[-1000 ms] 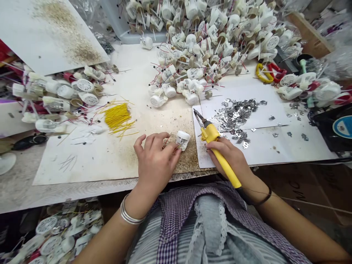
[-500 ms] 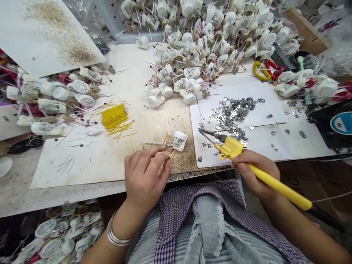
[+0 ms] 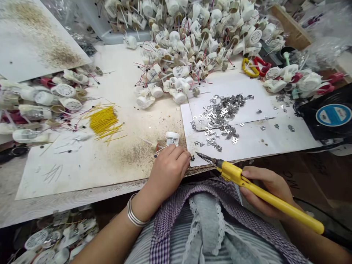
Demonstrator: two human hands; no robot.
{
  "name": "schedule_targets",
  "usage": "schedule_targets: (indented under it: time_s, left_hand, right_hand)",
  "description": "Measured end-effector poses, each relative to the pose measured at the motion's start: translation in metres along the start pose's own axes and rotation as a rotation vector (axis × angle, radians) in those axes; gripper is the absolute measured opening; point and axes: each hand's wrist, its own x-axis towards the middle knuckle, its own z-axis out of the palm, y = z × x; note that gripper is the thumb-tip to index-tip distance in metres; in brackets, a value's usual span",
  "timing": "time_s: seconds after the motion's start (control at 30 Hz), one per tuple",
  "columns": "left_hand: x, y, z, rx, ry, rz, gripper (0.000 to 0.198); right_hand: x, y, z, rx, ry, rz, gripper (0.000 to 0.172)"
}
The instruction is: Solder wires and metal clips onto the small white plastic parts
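In my right hand (image 3: 266,190), the fingers are wrapped round the yellow handle of a soldering iron (image 3: 247,181). Its dark tip points left, just short of my left fingertips. My left hand (image 3: 170,168) is closed in a pinch at a small metal tab (image 3: 192,158) on the corner of the white paper. The thumb and the inside of the grip are hidden. Just beyond its knuckles sits a white plastic part with a round cap (image 3: 172,138), with a red wire and thin leads at its left, partly covered by the hand.
Loose metal tabs (image 3: 224,110) are heaped on white paper to the right. A bundle of yellow wires (image 3: 103,120) lies at left. White plastic assemblies with wires (image 3: 178,73) pile up at the back. Red-and-yellow-handled tools (image 3: 250,68) and a black device (image 3: 327,113) are on the right.
My left hand has moved right from the white part's leads to the metal tab at the paper's corner. The soldering iron has shifted down, away from the tab heap. The view has shifted slightly.
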Motion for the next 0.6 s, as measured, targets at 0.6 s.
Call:
schedule_targets:
  time_s: [0.6]
  left_hand:
    - [-0.002,0.003,-0.001,0.018,-0.016,-0.005,0.012]
  right_hand:
    - [0.011,-0.004,0.002,0.126,-0.172,-0.223,0.063]
